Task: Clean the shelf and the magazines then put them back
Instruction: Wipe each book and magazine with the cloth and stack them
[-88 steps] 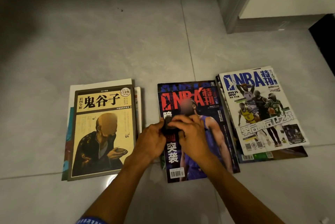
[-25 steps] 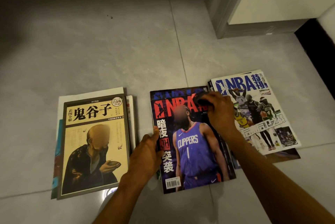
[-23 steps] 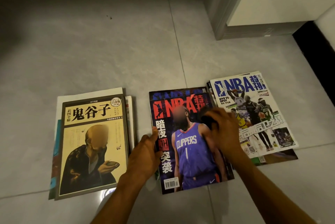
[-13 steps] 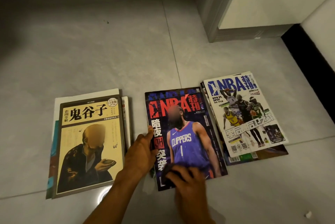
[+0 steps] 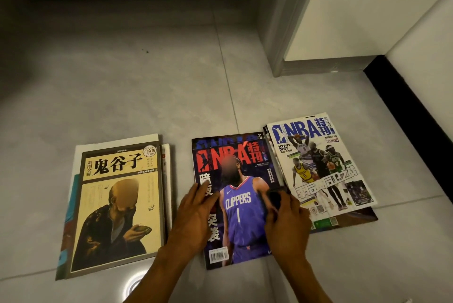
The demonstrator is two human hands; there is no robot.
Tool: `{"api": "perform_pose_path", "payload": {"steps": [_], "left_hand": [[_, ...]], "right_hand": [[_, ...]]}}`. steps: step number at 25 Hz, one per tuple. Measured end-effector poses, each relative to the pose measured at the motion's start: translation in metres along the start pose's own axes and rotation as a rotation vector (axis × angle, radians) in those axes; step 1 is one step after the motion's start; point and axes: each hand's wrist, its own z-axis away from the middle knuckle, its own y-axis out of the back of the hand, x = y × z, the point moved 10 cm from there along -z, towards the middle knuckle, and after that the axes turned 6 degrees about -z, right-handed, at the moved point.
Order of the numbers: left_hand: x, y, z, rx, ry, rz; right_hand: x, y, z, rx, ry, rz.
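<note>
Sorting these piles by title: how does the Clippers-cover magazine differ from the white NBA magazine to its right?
The Clippers magazine has a dark cover with one player in a blue jersey; the white NBA magazine shows several players on a pale ground. The Clippers one lies nearly square to the view, the white one is turned askew. Both hands, left hand and right hand, rest on the Clippers one; none touches the white. Both top floor stacks.

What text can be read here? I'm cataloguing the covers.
"鬼谷子": left book.
"NBA 特刊", "CLIPPERS", "1": middle magazine.
"NBA 特刊", "MVP VS DPOY": right magazine.
Barcodes and small print are too small to read.
</note>
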Motion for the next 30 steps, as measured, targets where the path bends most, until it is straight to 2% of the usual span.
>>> {"api": "perform_pose_path", "payload": {"steps": [2,4,8,13,16,19,21,24,25,28,30], "left_hand": [[0.006,-0.01,0.001,-0.078,-0.008,-0.086],[0.01,-0.004,-0.001,-0.047,0.001,-0.073],[0.018,0.01,0.002,0.033,-0.013,0.052],[0.024,0.002,0.002,-0.07,0.035,0.081],[0.025,-0.005,0.003,-0.136,0.067,0.14],[0.031,-0.008,0.01,-0.191,0.077,0.197],[0.033,0.008,0.013,-0.205,0.102,0.427],[0.045,0.033,0.016,-0.256,0.123,1.011],[0.043,0.039,0.015,-0.208,0.139,1.062],[0.027,0.052,0.016,0.045,0.274,1.014],[0.032,0.063,0.022,0.106,0.249,1.024]], "right_hand": [[0.004,0.006,-0.003,0.015,-0.129,-0.248],[0.018,0.012,-0.011,-0.025,-0.265,-0.554],[0.033,0.007,0.004,-0.151,-0.38,-0.74],[0.027,0.005,0.029,-0.293,-0.531,-1.064],[0.008,0.019,0.032,-0.335,-0.453,-1.109],[-0.024,0.021,0.036,-0.445,-0.296,-1.074],[-0.047,0.022,0.039,-0.501,-0.163,-1.071],[-0.077,0.012,0.056,-0.603,0.031,-0.997],[-0.089,0.004,0.065,-0.656,0.091,-0.94],[-0.109,-0.014,0.088,-0.789,0.17,-0.83],[-0.106,-0.001,0.083,-0.727,0.084,-0.908]]}}
